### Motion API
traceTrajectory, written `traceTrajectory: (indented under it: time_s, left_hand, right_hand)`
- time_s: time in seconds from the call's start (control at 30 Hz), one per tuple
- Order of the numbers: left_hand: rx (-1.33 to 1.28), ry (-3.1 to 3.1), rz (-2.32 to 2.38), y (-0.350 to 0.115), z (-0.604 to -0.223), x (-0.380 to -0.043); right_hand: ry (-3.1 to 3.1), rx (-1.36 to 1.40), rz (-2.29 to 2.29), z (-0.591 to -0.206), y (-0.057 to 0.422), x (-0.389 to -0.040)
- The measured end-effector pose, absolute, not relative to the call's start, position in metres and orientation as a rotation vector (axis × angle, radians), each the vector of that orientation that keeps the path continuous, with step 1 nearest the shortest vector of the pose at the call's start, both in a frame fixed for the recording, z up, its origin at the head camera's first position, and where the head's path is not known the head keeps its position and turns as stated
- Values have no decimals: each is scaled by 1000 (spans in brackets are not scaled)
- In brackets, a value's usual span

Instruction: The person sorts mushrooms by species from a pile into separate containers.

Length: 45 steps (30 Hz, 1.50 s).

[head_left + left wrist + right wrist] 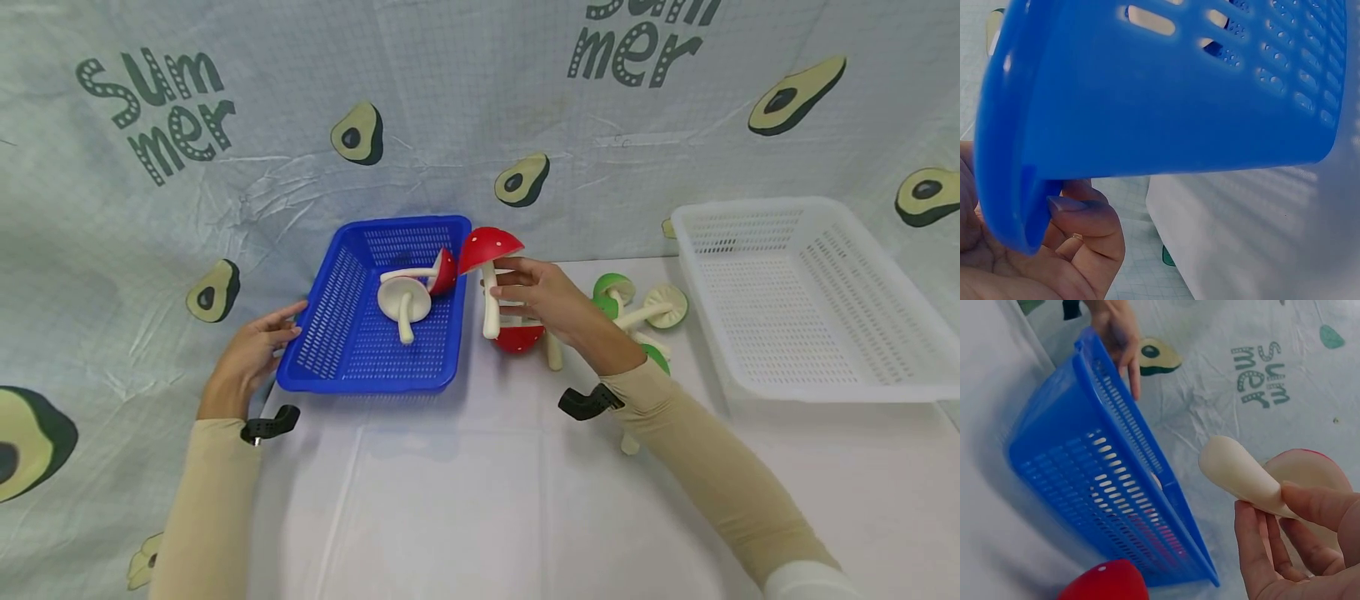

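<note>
My right hand (528, 293) pinches the white stem of a red-capped toy mushroom (489, 245), holding it upright just off the right side of the blue basket (352, 367). In the right wrist view the stem (1235, 472) runs between thumb and fingers (1272, 550). My left hand (255, 350) grips the basket's front left corner, fingers curled under the rim (1013, 206). Two mushrooms lie in the basket, one pale underside up (403, 302), one red (444, 271). Another red mushroom (519, 337) lies on the table below my right hand.
Several green-capped mushrooms (615, 290) lie on the white table (465, 500) right of my right hand. An empty white basket (810, 308) stands at the far right. An avocado-print cloth (225, 125) hangs behind.
</note>
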State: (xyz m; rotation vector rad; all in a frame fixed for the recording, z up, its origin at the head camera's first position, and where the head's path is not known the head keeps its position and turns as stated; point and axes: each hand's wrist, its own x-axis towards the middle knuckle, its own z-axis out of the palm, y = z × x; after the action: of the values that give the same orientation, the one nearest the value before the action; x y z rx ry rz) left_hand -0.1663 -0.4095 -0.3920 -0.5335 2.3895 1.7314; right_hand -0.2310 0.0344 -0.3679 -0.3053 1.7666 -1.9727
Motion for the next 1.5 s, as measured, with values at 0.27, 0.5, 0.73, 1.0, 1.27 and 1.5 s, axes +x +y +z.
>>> traceTrajectory:
  time_s: [0.27,0.5,0.73,1.0,1.27,1.5]
  left_hand:
    - [-514,2329,1814,-410,-388,-164]
    - [-519,2320,1815,-408,-386,-163]
    - [-513,2328,1806,-408,-385,-163]
    - [-526,2339,1783,-408,-387,-164]
    - [-528,2340,1780,-410,-389,-165]
    - [-535,2359,1757,-410,-390,-166]
  right_hand:
    - [1784,-355,-1940,-364,6,-239]
    - [1759,-359,-1962,-364,-16,-247]
    - [1802,-351,-1908,-369,-35,-258]
    - [1828,-342,-1850,-369,-53,-269]
    - [1831,-333,-1835,-369,-67,-276]
    - [1947,-286,-1779,-370,-70,-276]
